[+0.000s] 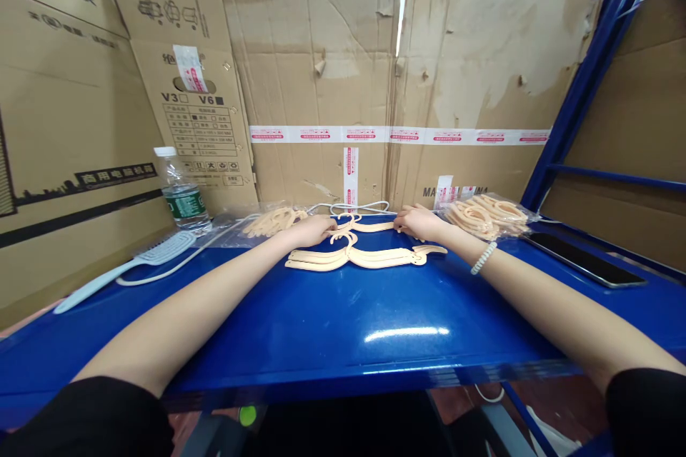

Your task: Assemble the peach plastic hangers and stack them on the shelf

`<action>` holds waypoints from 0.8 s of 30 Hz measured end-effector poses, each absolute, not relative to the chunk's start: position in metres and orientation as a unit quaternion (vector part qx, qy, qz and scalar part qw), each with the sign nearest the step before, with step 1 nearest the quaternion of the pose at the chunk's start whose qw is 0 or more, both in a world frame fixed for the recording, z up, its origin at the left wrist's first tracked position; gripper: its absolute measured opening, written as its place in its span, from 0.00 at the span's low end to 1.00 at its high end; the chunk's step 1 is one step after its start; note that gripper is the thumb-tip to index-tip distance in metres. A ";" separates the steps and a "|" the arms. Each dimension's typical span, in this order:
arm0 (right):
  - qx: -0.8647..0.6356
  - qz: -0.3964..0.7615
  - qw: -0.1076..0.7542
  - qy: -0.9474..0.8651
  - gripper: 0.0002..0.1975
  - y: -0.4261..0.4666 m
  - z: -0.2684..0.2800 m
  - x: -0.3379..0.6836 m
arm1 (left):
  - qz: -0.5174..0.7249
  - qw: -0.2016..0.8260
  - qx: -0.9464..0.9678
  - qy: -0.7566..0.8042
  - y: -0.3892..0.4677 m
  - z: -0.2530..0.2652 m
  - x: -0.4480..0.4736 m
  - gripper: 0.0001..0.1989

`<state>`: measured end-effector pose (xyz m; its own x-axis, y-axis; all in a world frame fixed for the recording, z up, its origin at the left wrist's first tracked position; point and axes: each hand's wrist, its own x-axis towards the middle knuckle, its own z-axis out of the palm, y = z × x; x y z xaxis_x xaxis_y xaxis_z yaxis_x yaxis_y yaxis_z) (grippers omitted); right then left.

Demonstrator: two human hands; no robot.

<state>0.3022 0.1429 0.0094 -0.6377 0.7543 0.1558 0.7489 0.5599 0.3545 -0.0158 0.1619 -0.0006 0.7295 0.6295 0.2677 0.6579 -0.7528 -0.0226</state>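
On the blue tabletop, a beige folding clothes hanger lies or is held just above the surface between my two hands. My left hand has its fingers closed on the hanger's left end. At the opposite end, my right hand pinches the right arm, its fingertips partly hidden. Nearer to me rests a small stack of the same beige hangers, hooks pointing away and a short piece jutting out on the right. A clear bag of beige hanger parts sits beyond my left hand, and another bag is right of my right wrist.
Left of my left arm are a pale blue hairbrush, a white cable and a water bottle. A black phone lies at the right. Cardboard sheets wall the back; a blue rack post stands at right.
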 end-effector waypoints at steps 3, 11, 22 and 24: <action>0.405 0.216 -0.060 0.886 0.10 0.143 0.005 0.308 | -0.136 0.057 -0.927 -0.346 0.163 -0.001 -0.014 0.11; 0.398 0.177 -0.325 0.839 0.10 0.138 0.016 0.311 | -0.186 0.065 -0.914 -0.354 0.152 0.012 -0.015 0.11; 0.476 -0.089 -0.554 0.678 0.13 0.077 0.027 0.306 | -0.260 0.083 -0.900 -0.340 0.091 0.029 -0.030 0.09; 0.467 -0.149 -0.563 0.665 0.14 0.065 0.024 0.305 | -0.274 0.074 -0.899 -0.334 0.073 0.031 -0.034 0.09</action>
